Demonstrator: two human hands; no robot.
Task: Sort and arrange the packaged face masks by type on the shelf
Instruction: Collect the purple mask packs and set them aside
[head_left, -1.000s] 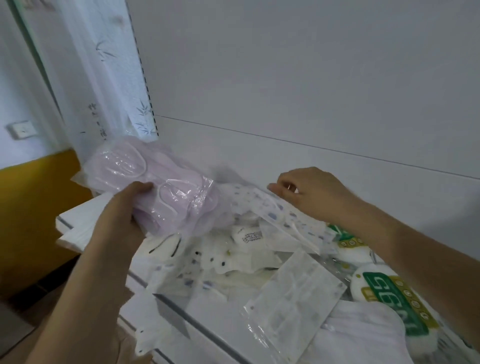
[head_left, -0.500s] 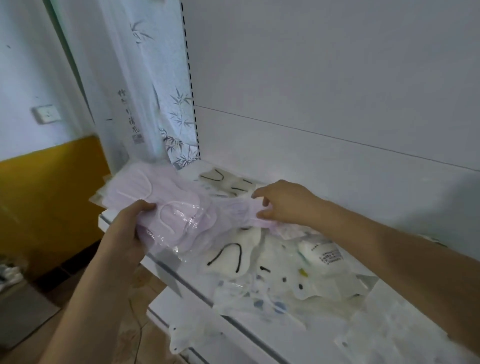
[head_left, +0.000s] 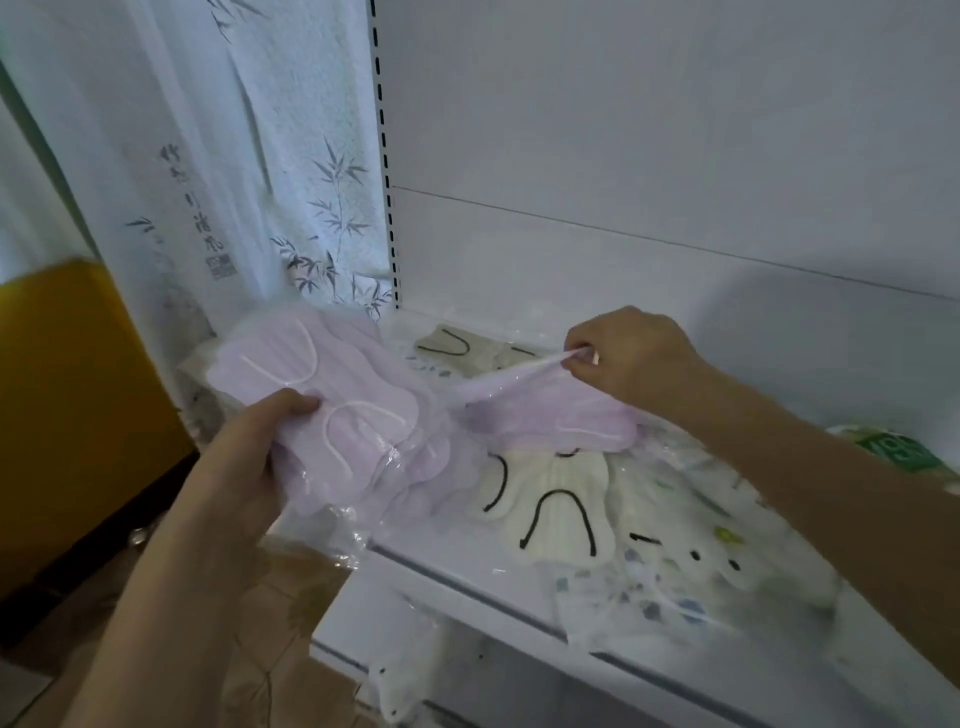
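Soft, cool, dim daylight from the curtain at left. Diffuse shadow on the back panel. Motion blur overall; wide-angle bending at edges; faint glare on plastic.

Glossy clear plastic wrap over matt lilac cloth masks; smooth white shelf.

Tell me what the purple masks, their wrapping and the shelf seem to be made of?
Purple masks: apparently soft matte non-woven fabric with white elastic loops; they look pleated and limp.
Wrapping: thin clear glossy plastic film; it stretches and shines where the right hand pinches it, while the left hand holds the bundle.
Shelf: probably white painted metal, smooth, with a slotted upright behind.
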